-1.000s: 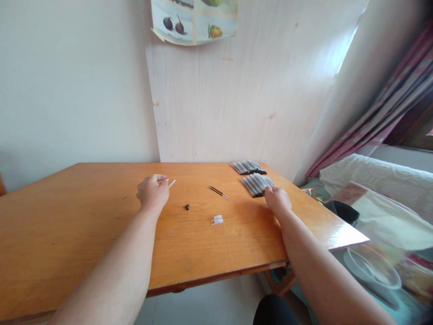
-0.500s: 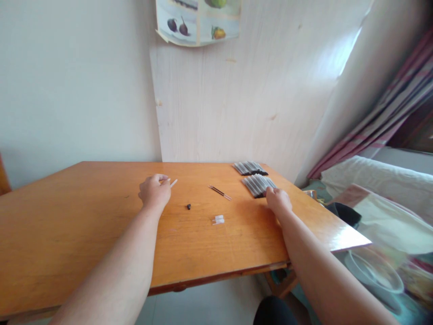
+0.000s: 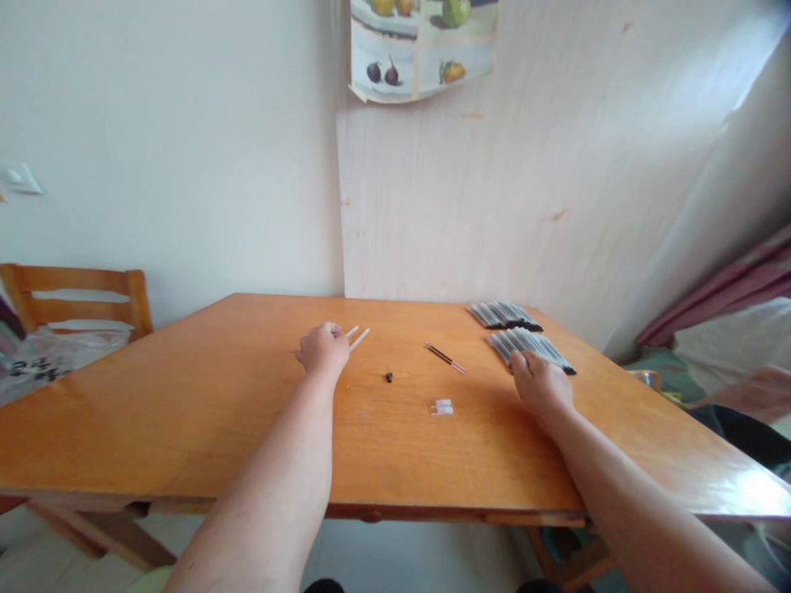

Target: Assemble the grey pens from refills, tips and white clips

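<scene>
My left hand (image 3: 325, 350) is over the table, left of centre, its fingers closed on a slim whitish tube (image 3: 352, 332). A second whitish tube (image 3: 360, 338) shows beside it; whether that one is gripped too is unclear. My right hand (image 3: 540, 385) touches the front of the nearer row of pale, pen-like tubes with black ends (image 3: 519, 342). Its fingers are pinched together, and what is between them is hidden. Between the hands lie dark pen refills (image 3: 445, 357) with light ends, a small black piece (image 3: 389, 377) and small clear-white pieces (image 3: 442, 407).
A second row of similar tubes (image 3: 502, 314) lies behind the nearer one. The wooden table (image 3: 203, 412) runs up to the wall, where a fruit picture (image 3: 426, 49) hangs. A wooden chair (image 3: 80, 309) stands at left. Bedding and a curtain (image 3: 723, 305) are at right.
The view has turned left, bringing the chair in. A second whitish tube now shows at my left hand. My right hand has shifted leftward and nearer along the front row.
</scene>
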Tool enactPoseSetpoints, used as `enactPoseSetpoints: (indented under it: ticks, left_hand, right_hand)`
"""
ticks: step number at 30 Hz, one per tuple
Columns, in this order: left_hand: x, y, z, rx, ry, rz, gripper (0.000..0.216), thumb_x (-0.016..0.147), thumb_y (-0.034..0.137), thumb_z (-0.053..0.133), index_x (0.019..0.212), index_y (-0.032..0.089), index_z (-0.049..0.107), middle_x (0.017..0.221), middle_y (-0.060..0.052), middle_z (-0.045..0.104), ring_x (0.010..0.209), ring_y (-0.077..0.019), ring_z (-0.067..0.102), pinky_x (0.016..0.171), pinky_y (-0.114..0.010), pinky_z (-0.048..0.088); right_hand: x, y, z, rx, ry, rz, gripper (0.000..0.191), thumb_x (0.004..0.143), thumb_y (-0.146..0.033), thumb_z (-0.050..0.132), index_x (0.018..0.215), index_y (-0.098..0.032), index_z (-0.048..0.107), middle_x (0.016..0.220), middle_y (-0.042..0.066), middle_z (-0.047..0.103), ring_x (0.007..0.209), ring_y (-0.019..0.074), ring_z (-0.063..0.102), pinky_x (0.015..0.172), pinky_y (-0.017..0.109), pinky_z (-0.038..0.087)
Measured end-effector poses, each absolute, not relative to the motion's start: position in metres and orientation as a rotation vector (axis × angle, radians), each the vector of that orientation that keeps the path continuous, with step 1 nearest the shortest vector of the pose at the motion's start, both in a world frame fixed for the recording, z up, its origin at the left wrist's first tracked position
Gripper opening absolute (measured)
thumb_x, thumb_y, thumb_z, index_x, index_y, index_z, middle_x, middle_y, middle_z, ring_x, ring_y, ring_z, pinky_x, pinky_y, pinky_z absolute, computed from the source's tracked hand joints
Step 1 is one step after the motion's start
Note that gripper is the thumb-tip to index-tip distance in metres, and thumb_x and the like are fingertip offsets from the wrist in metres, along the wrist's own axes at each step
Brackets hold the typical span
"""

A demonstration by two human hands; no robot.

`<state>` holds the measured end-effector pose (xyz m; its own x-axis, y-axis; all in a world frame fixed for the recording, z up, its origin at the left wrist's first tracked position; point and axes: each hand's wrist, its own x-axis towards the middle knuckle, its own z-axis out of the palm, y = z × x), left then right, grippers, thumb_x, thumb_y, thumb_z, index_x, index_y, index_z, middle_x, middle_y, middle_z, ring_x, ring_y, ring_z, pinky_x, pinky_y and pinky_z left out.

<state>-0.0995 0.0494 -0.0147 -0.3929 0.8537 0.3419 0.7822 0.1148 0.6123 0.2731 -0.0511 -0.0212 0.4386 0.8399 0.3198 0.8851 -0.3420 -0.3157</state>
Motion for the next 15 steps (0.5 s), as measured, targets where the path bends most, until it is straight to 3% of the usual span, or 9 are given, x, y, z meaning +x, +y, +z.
enactPoseSetpoints:
  ticks: [7,15]
  left_hand:
    - [-0.088,0.046,-0.026,1.973,2.371,0.804,0.027,0.080,0.034,0.053,0.093,0.020,0.072,0.106,-0.019,0.064,0.107,-0.0391,0.053,0.082,-0.055,0.039]
    - [-0.085,0.051,-0.032,1.976,2.458,0.651,0.028,0.084,0.030,0.047,0.095,0.019,0.070,0.104,-0.018,0.065,0.106,-0.0343,0.054,0.083,-0.046,0.042]
  right_hand:
    - [0.270,-0.053,-0.021,-2.242,-1.489,-0.149,0.052,0.093,-0.053,0.026,0.084,-0.022,0.067,0.087,0.010,0.067,0.080,0.0217,0.057,0.060,0.028,0.031]
    - [0.261,-0.052,-0.024,-2.101,-1.522,-0.186,0.044,0.091,-0.051,0.035,0.079,-0.022,0.065,0.074,0.007,0.064,0.068,0.0177,0.052,0.056,0.027,0.026]
